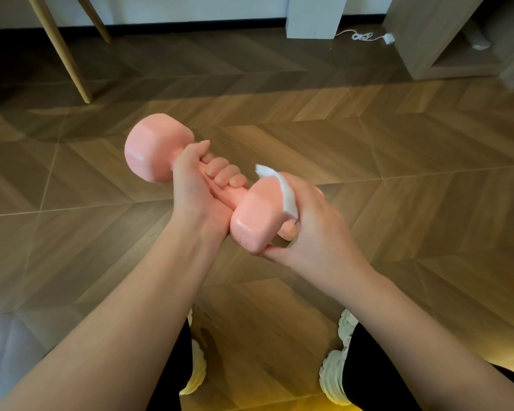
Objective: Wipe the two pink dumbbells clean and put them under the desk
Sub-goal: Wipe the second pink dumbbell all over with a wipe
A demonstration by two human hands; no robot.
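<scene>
The left hand (195, 185) is wrapped tight around the handle of a glossy pink hexagonal-headed dumbbell (250, 221), fingers (221, 173) curled fully over the bar and thumb lying along the top. The right hand (312, 223) cups the dumbbell's nearer head, palm and fingers bent around it, pressing a small folded white wipe (287, 192) against the head's upper side; a corner of the wipe sticks up past the knuckles. Its thumb runs under the head. Both hands are closed on what they hold, neither spread.

The dumbbell is held in the air above the brown herringbone wood floor (398, 173), tilted so that its far head sits up and to the left and its near head lower, towards the person. Only one pink dumbbell is in sight.

Below the dumbbell are two chunky white sneakers (334, 378) and black trouser legs. Beyond it, up and to the left, two slanted pale wooden legs (61, 51) stand on the floor. Beyond it to the right are a white square post (313, 17), a coiled white cable (362, 36) and a grey-beige open cabinet (445, 43); what is inside that cabinet is too blurred to name.
</scene>
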